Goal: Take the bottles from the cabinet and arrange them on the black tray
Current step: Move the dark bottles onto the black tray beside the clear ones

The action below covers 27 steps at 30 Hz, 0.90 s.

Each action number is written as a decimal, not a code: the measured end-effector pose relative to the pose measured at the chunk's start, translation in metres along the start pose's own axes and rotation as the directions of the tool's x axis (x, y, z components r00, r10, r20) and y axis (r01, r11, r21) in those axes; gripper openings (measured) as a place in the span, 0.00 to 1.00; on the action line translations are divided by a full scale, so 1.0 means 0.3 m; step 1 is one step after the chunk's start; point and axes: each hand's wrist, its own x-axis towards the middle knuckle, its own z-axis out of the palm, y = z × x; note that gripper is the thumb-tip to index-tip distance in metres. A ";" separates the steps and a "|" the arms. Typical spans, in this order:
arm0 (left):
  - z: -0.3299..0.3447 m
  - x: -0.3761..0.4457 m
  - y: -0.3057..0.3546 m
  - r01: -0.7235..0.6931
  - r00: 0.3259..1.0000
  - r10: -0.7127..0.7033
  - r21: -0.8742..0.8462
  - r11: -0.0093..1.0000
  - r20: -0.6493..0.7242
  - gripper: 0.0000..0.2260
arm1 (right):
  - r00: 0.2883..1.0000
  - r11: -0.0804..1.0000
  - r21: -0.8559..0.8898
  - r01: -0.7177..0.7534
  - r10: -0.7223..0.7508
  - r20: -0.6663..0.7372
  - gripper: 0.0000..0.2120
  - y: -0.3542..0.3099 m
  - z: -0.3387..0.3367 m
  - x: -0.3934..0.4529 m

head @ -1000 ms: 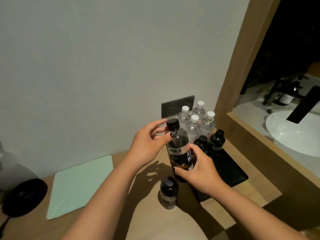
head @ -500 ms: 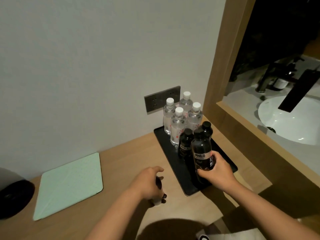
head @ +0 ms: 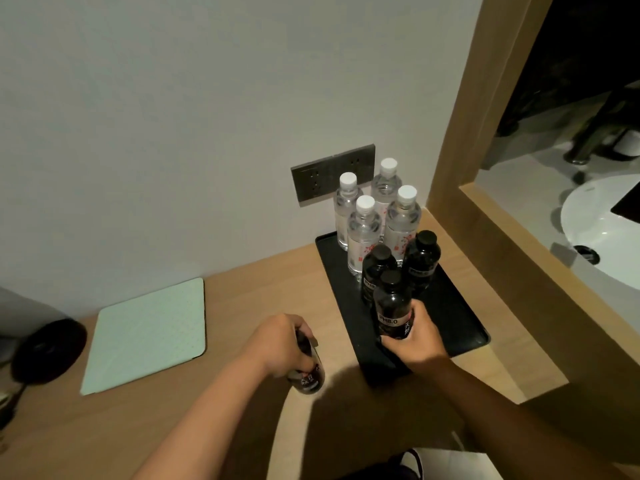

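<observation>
A black tray [head: 460,317] lies on the wooden counter against the wall. Several clear bottles with white caps [head: 363,233] stand at its back, and two black bottles [head: 422,261] stand in front of them. My right hand [head: 415,341] grips a third black bottle [head: 391,306] labelled PH8.0, upright on the tray near its front left. My left hand [head: 280,344] holds another black bottle [head: 308,375] from above, on the counter just left of the tray.
A pale green mat [head: 149,334] lies on the counter [head: 242,292] to the left, and a black round object [head: 48,348] beyond it. A grey socket plate [head: 311,181] sits on the wall. A wooden frame [head: 485,216] and a white sink [head: 602,226] are on the right.
My right hand has carried the PH8.0 bottle down onto the tray and keeps hold of it. My left hand has dropped onto the bottle on the counter and closed round it.
</observation>
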 end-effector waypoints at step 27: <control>-0.001 -0.009 -0.016 0.122 0.991 -0.132 -0.221 0.968 -0.033 0.17 | 0.996 0.994 -0.092 -0.052 0.057 0.062 0.41 0.040 -0.008 0.038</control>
